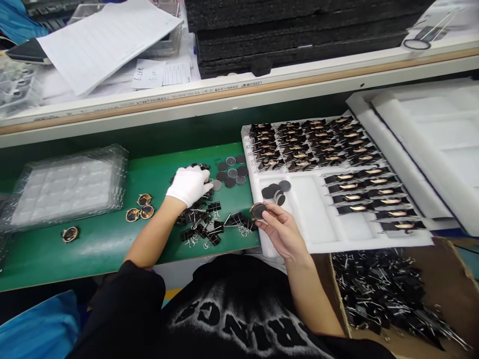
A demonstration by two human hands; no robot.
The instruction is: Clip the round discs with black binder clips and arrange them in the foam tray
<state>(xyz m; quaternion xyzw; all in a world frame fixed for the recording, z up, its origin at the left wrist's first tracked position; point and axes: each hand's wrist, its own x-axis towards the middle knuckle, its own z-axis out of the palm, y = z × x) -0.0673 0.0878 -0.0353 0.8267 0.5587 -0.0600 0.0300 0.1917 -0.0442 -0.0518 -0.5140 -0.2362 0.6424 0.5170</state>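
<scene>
My right hand (282, 230) is bare and closed on a round gold-rimmed piece (258, 211), its dark flat face turned up at the edge of a white foam tray (310, 212). My left hand (190, 186), in a white glove, reaches down among black binder clips (200, 219) on the green table. Its fingers are curled; what they hold, if anything, is hidden. Just right of the glove lie several dark round discs (230, 180). More discs (272, 191) rest in the tray. Binder clips clamped on gold-edged pieces (318, 142) stand in rows there.
Several gold-rimmed pieces with amber faces (146, 212) lie on the green table (101, 244). Stacked clear plastic trays (67, 189) stand at the left. A cardboard box of binder clips (385, 294) is below right. A shelf edge (224, 94) crosses behind, carrying papers (108, 45) and black foam sheets (299, 40).
</scene>
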